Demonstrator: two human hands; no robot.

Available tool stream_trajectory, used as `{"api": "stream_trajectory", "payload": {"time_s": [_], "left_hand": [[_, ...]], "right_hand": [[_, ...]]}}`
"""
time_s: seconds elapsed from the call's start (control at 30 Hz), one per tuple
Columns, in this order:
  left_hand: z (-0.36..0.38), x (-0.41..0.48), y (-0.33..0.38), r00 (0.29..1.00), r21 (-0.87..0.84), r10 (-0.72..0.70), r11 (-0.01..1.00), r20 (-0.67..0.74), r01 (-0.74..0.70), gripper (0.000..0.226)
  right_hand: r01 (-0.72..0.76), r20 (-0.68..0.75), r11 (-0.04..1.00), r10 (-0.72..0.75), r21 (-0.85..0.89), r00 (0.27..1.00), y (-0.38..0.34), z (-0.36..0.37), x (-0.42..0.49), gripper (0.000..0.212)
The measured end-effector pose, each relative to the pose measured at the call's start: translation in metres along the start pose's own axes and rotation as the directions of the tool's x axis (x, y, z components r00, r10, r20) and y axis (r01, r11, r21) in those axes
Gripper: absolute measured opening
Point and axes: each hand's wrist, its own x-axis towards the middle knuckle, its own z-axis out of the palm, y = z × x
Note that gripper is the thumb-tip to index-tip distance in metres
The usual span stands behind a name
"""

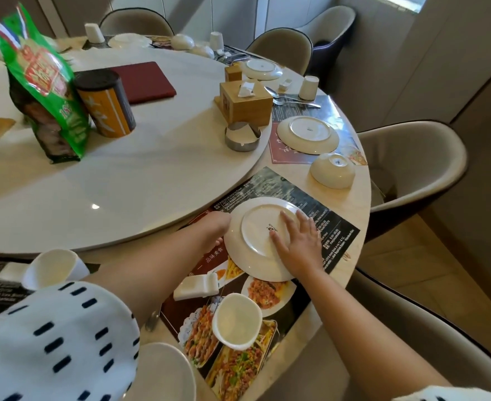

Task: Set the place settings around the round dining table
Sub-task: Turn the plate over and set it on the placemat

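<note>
head view: right hand [299,244] flat on upturned plate [255,227].

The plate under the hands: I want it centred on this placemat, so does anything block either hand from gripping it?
Nothing visible does. Both hands already touch the upside-down plate: right hand flat on top, left hand at its left rim.
</note>
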Motion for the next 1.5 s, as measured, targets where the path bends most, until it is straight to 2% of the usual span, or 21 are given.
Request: {"api": "stream_trajectory", "payload": {"time_s": [0.1,0.17,0.23,0.33,0.4,0.47,0.57,0.6,0.67,0.73,0.8,0.87,0.97,1.0,1.07,1.13,1.17,1.23,1.27,1.33,1.5], "left_hand": [[0.003,0.003,-0.001,1.000,-0.154,0.012,0.988,-0.005,-0.013,0.017],[0.005,0.002,-0.002,1.000,-0.337,0.015,0.941,0.003,-0.013,0.029],[0.003,-0.002,0.000,0.999,-0.463,0.028,0.886,0.015,-0.018,0.028],[-0.010,-0.013,0.016,0.983,-0.533,0.178,0.836,0.033,-0.133,0.023],[-0.023,-0.023,0.031,0.952,-0.517,0.303,0.820,0.032,-0.244,0.031],[-0.032,-0.039,0.045,0.903,-0.470,0.424,0.813,0.074,-0.343,0.032],[-0.035,-0.061,0.056,0.840,-0.339,0.519,0.827,0.159,-0.448,0.034],[-0.033,-0.068,0.056,0.820,-0.311,0.538,0.827,0.194,-0.469,0.035],[-0.025,-0.080,0.052,0.786,-0.207,0.563,0.826,0.254,-0.525,0.036],[-0.014,-0.091,0.046,0.751,-0.057,0.574,0.805,0.326,-0.590,0.036],[-0.001,-0.100,0.039,0.728,0.044,0.569,0.776,0.382,-0.629,0.036],[0.012,-0.104,0.029,0.715,0.075,0.557,0.765,0.422,-0.640,0.035],[0.020,-0.102,0.015,0.718,0.085,0.514,0.783,0.468,-0.616,0.043],[0.020,-0.095,0.012,0.740,0.119,0.510,0.783,0.439,-0.610,0.048],[0.015,-0.076,0.005,0.828,0.207,0.514,0.805,0.224,-0.556,0.051],[0.007,-0.059,-0.002,0.918,0.184,0.395,0.905,-0.029,-0.384,0.053],[0.003,-0.053,-0.006,0.952,0.143,0.298,0.948,-0.072,-0.285,0.054],[0.000,-0.045,-0.013,0.990,0.036,0.137,0.990,-0.024,-0.136,0.054],[0.001,-0.043,-0.015,0.995,-0.030,0.101,0.994,0.003,-0.100,0.052],[0.003,-0.042,-0.017,0.996,-0.121,0.093,0.988,0.010,-0.091,0.046],[0.004,-0.044,-0.017,0.994,-0.109,0.106,0.988,-0.021,-0.108,0.040]], "right_hand": [[0.006,-0.028,0.997,-0.004,0.082,1.000,-0.004,0.000,-0.003,0.061],[0.004,-0.030,0.988,0.000,0.154,1.000,-0.005,-0.002,-0.004,0.061],[-0.006,-0.017,0.968,0.011,0.252,1.000,-0.010,-0.006,-0.005,0.059],[-0.013,0.008,0.875,0.010,0.484,1.000,-0.023,-0.019,-0.002,0.056],[-0.006,0.009,0.778,0.001,0.628,1.000,-0.036,-0.037,0.001,0.054],[-0.060,0.066,0.656,0.015,0.753,0.998,-0.050,-0.060,0.003,0.052],[-0.194,0.184,0.385,0.064,0.902,0.981,-0.061,-0.093,0.007,0.053],[-0.230,0.218,0.306,0.073,0.924,0.973,-0.062,-0.103,0.007,0.058],[-0.288,0.273,0.242,0.095,0.926,0.957,-0.060,-0.118,0.007,0.075],[-0.325,0.302,0.279,0.125,0.903,0.945,-0.057,-0.128,0.003,0.071],[-0.346,0.312,0.332,0.152,0.877,0.938,-0.053,-0.134,-0.002,0.047],[-0.391,0.339,0.334,0.206,0.858,0.918,-0.049,-0.132,-0.005,0.033],[-0.412,0.330,0.309,0.283,0.857,0.901,-0.041,-0.116,-0.013,0.029],[-0.407,0.315,0.313,0.306,0.858,0.898,-0.037,-0.109,-0.015,0.029],[-0.385,0.272,0.359,0.327,0.850,0.905,-0.026,-0.093,-0.017,0.032],[-0.365,0.213,0.459,0.350,0.810,0.912,-0.016,-0.078,-0.020,0.036],[-0.349,0.173,0.502,0.364,0.792,0.915,-0.012,-0.071,-0.021,0.038],[-0.320,0.112,0.544,0.381,0.775,0.918,-0.007,-0.062,-0.024,0.038],[-0.317,0.094,0.567,0.388,0.760,0.917,-0.004,-0.060,-0.025,0.036],[-0.323,0.069,0.637,0.390,0.700,0.918,0.002,-0.058,-0.026,0.034],[-0.326,0.070,0.755,0.351,0.570,0.934,0.014,-0.058,-0.025,0.037]]}}
